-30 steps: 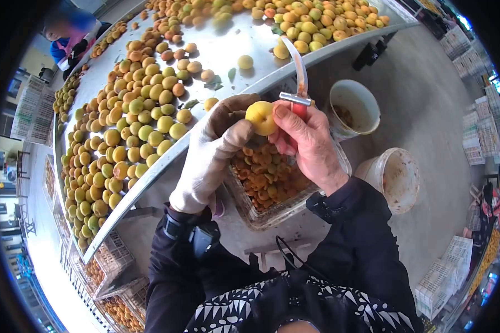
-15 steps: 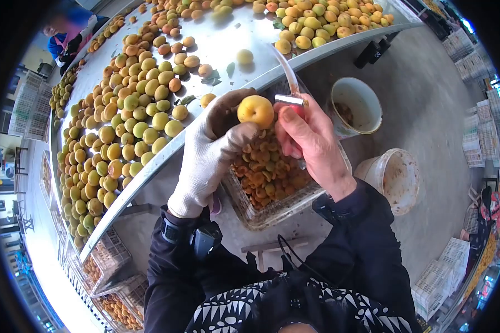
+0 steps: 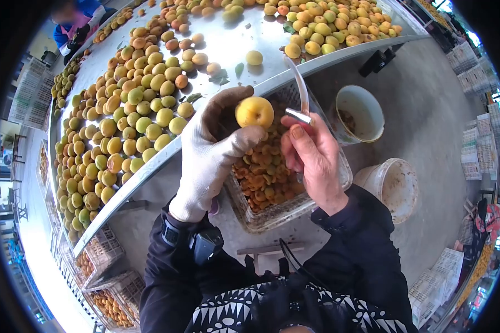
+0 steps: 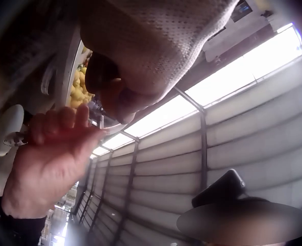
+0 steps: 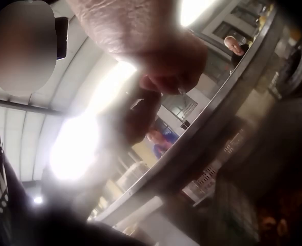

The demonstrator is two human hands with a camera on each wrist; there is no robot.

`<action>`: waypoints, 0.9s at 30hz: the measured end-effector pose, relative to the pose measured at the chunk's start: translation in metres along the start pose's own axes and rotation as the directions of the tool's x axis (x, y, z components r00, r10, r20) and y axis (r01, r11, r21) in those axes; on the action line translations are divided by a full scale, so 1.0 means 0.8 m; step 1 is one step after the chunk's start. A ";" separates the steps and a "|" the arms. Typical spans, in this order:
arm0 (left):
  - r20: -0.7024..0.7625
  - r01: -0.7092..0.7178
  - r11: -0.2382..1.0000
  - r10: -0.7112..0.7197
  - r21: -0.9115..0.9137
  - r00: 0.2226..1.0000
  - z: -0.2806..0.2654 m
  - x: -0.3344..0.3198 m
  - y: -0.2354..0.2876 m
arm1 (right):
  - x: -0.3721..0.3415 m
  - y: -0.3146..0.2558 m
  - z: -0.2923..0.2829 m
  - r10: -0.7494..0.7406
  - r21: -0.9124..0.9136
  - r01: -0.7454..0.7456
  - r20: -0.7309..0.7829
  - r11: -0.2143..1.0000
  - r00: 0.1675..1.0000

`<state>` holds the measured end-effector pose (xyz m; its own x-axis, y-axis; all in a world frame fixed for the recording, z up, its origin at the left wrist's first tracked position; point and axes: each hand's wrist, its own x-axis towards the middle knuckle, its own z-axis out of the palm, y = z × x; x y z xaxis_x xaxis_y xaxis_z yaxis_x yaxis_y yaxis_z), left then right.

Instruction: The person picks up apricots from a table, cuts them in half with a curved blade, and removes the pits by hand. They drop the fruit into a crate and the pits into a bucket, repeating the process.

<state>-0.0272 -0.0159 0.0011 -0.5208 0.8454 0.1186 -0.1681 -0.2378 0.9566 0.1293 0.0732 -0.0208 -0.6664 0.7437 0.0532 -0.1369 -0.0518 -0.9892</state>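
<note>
- Left grip (image 3: 208, 152): thumb and fingers closed on yellow fruit (image 3: 254, 112), above crate (image 3: 256, 226)
- Right grip (image 3: 316, 161): curled round knife (image 3: 301, 91)
- Risk: fruit could drop if left thumb slackens

Yellow fruit (image 3: 254, 112), white glove (image 3: 199, 169); black-and-white patterned top (image 3: 230, 308)

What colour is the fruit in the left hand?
Yellow; the fruit shows best in the head view.
</note>
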 end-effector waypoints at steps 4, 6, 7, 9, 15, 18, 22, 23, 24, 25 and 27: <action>0.038 0.039 0.997 -0.042 0.067 0.998 0.007 -0.005 0.002 | 0.008 0.001 0.003 0.092 0.260 -0.093 0.017 0.961 0.996; 0.049 0.051 0.991 -0.057 0.120 0.997 0.008 -0.005 0.001 | 0.008 0.001 0.005 0.078 0.305 -0.079 0.014 0.949 0.997; 0.050 0.052 0.992 -0.058 0.117 0.997 0.009 -0.005 0.001 | 0.007 0.000 0.004 0.079 0.303 -0.079 0.012 0.950 0.997; 0.044 0.099 0.993 -0.102 0.071 0.994 0.009 -0.006 0.003 | 0.006 0.000 0.004 0.092 0.229 -0.099 0.044 0.968 0.995; -0.017 0.035 0.999 -0.034 0.021 0.999 -0.003 -0.001 -0.002 | -0.001 0.002 -0.004 -0.134 -0.244 0.148 0.072 0.958 0.988; -0.027 0.019 1.000 -0.019 0.005 0.999 -0.004 -0.002 0.004 | -0.008 0.010 -0.003 -0.199 -0.398 0.223 0.102 0.890 0.975; -0.029 -0.044 0.997 0.046 0.063 0.999 -0.007 -0.002 0.002 | -0.008 0.019 -0.003 -0.328 -0.444 0.364 0.159 0.819 0.931; -0.022 -0.047 0.998 0.048 0.051 0.999 -0.006 -0.003 0.001 | -0.008 0.020 -0.003 -0.332 -0.449 0.371 0.166 0.813 0.929; -0.015 -0.051 0.998 0.052 0.038 0.999 -0.006 -0.003 0.001 | -0.008 0.021 -0.002 -0.335 -0.454 0.378 0.174 0.807 0.926; -0.016 -0.052 0.998 0.052 0.039 0.998 -0.006 -0.003 0.002 | -0.008 0.023 -0.002 -0.336 -0.453 0.379 0.176 0.807 0.925; -0.023 -0.060 0.992 0.063 0.112 0.998 -0.005 -0.003 0.005 | -0.007 0.027 -0.001 -0.362 -0.447 0.418 0.210 0.790 0.908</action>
<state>-0.0301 -0.0209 0.0038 -0.5495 0.8175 0.1726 -0.0421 -0.2334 0.9715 0.1308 0.0681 -0.0426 -0.7100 0.5539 0.4348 -0.0591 0.5684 -0.8206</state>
